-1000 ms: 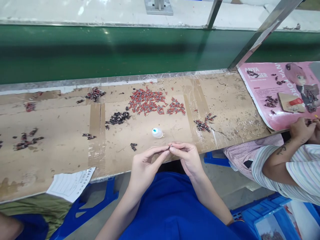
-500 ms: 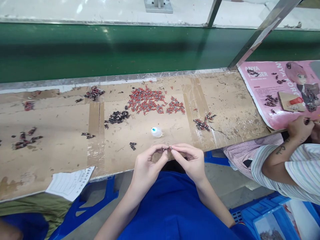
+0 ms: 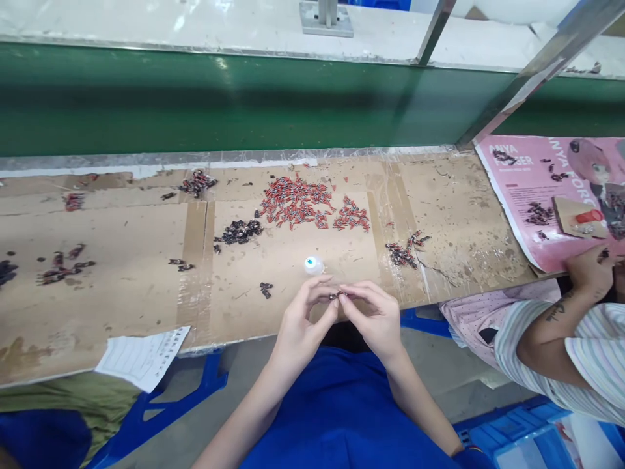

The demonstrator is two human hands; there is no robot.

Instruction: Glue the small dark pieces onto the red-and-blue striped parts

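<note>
Just above my lap, at the table's front edge, a small dark and red part (image 3: 336, 296) sits between my fingertips. My right hand (image 3: 375, 317) pinches it between thumb and forefinger. The thumb and fingertips of my left hand (image 3: 303, 319) close on its other end; its exact shape is mostly hidden. Beyond my hands stands a small translucent bottle (image 3: 315, 266) with a blue tip. Farther back lies a wide pile of small red and silver parts (image 3: 295, 200), with a smaller red pile (image 3: 351, 215) beside it. Black parts (image 3: 240, 231) are heaped to the left.
Cardboard (image 3: 293, 312) covers the table. Dark and red clusters lie at right (image 3: 403, 254) and left (image 3: 63, 268). A paper sheet (image 3: 144, 358) overhangs the front edge. At right, a co-worker's hand (image 3: 588, 273) is by a pink poster (image 3: 527, 189). A green barrier (image 3: 219, 98) runs behind.
The camera view has shifted, so the table scene sits slightly farther right and lower. My hands stay together at the small part, with the left fingers a little more parted.
</note>
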